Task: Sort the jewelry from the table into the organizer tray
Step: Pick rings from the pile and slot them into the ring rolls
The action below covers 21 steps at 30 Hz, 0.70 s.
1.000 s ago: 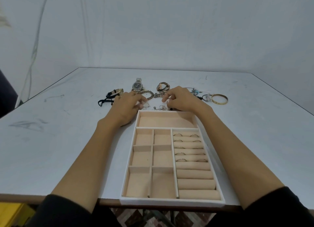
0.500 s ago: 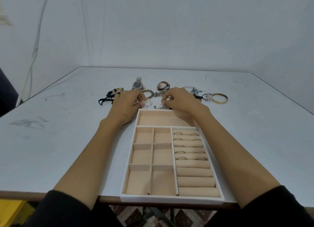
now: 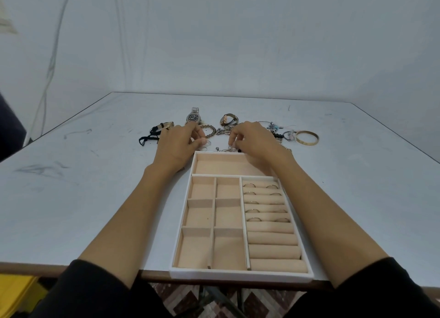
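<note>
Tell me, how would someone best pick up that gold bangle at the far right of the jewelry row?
The gold bangle lies flat on the table as an open hoop, so I would come from above with one finger inside and the thumb outside, pinching the band. Take its right or near arc, since beaded bracelets crowd its left.

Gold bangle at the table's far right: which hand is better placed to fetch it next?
Right, probably. The gold bangle lies on the outer side of the right hand. The left hand, at the far left corner of the tray, would have to cross over the right hand.
</note>
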Each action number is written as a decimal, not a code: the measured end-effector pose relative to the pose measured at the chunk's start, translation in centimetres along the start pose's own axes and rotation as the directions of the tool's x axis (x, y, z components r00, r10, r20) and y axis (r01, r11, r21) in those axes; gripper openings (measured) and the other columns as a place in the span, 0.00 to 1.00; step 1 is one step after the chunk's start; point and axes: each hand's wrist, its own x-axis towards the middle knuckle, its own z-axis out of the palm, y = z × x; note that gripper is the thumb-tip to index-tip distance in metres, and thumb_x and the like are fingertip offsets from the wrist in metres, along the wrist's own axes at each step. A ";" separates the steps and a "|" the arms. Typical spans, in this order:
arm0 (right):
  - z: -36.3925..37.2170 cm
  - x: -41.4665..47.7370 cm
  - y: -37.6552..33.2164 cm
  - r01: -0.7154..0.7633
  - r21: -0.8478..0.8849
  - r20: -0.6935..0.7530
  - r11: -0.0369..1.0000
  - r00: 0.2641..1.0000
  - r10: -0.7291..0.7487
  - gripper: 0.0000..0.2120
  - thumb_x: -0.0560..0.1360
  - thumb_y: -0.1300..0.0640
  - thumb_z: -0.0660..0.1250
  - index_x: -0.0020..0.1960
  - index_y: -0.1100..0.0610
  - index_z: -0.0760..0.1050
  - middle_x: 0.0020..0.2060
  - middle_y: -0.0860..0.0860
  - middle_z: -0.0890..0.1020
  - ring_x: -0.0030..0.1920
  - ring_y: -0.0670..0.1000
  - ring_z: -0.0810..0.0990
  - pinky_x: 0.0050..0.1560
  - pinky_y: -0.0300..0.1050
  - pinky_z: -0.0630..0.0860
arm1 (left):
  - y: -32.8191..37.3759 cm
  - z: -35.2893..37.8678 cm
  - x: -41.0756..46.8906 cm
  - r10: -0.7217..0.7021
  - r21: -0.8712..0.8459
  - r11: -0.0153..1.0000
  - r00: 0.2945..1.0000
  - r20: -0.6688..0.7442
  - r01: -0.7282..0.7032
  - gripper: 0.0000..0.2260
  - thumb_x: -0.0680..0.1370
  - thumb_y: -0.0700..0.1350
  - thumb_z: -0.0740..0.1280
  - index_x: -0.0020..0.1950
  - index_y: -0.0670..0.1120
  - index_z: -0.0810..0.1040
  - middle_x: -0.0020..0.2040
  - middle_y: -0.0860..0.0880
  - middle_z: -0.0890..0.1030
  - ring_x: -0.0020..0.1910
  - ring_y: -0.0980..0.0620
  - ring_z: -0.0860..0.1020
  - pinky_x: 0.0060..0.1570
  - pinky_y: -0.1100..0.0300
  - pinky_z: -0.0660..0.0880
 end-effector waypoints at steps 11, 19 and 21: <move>-1.0 -0.1 0.3 -0.005 0.069 0.135 0.998 0.991 -0.005 0.17 0.72 0.66 0.64 0.54 0.49 0.81 0.48 0.51 0.82 0.52 0.51 0.78 0.56 0.50 0.76 | -0.4 -0.4 0.2 -0.018 -0.051 0.998 0.998 0.066 0.022 0.07 0.73 0.49 0.72 0.46 0.53 0.76 0.39 0.59 0.80 0.37 0.59 0.76 0.58 0.48 0.71; -0.6 0.5 0.1 -0.040 0.079 0.105 0.996 0.994 0.032 0.08 0.72 0.60 0.69 0.45 0.47 0.80 0.43 0.50 0.83 0.43 0.50 0.79 0.51 0.50 0.78 | -0.3 -0.8 0.3 0.013 0.005 1.000 0.992 0.122 -0.013 0.09 0.71 0.46 0.74 0.49 0.52 0.77 0.41 0.58 0.82 0.42 0.53 0.79 0.58 0.45 0.71; -0.6 0.7 0.1 -0.070 0.084 0.114 0.994 0.992 0.060 0.07 0.72 0.62 0.68 0.42 0.50 0.79 0.40 0.49 0.82 0.42 0.50 0.79 0.50 0.50 0.78 | -0.3 -0.8 0.3 0.014 0.021 1.000 0.992 0.122 -0.017 0.09 0.72 0.45 0.74 0.50 0.50 0.78 0.41 0.58 0.81 0.42 0.53 0.79 0.57 0.46 0.71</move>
